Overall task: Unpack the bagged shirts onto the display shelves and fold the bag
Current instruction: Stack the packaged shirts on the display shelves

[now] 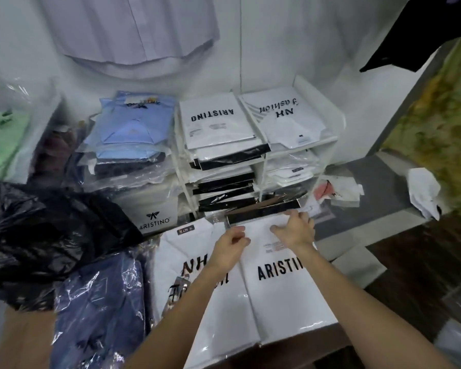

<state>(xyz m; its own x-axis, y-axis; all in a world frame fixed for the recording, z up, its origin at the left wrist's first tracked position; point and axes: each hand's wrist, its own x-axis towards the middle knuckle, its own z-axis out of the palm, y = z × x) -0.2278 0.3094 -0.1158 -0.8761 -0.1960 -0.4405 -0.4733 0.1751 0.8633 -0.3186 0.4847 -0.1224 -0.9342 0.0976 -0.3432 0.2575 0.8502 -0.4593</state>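
A white packaged shirt marked ARISTINO [285, 294] lies in front of me on a stack. My left hand [230, 247] grips its far left edge with curled fingers. At the far right corner my right hand [296, 230] holds the pack, fingers over its black band. Beside it to the left lies a white NH Fashion pack [186, 254]. A crumpled black plastic bag [45, 233] sits at the left. The white display shelf unit [262, 155] stands beyond, its compartments filled with white and black packs.
A stack topped by light blue packaged shirts [133, 126] stands left of the shelves. Navy shirts in clear wrap [99, 310] lie at lower left. A white shirt hangs on the wall above. Crumpled paper and wrappers [423, 193] lie on the grey ledge at right.
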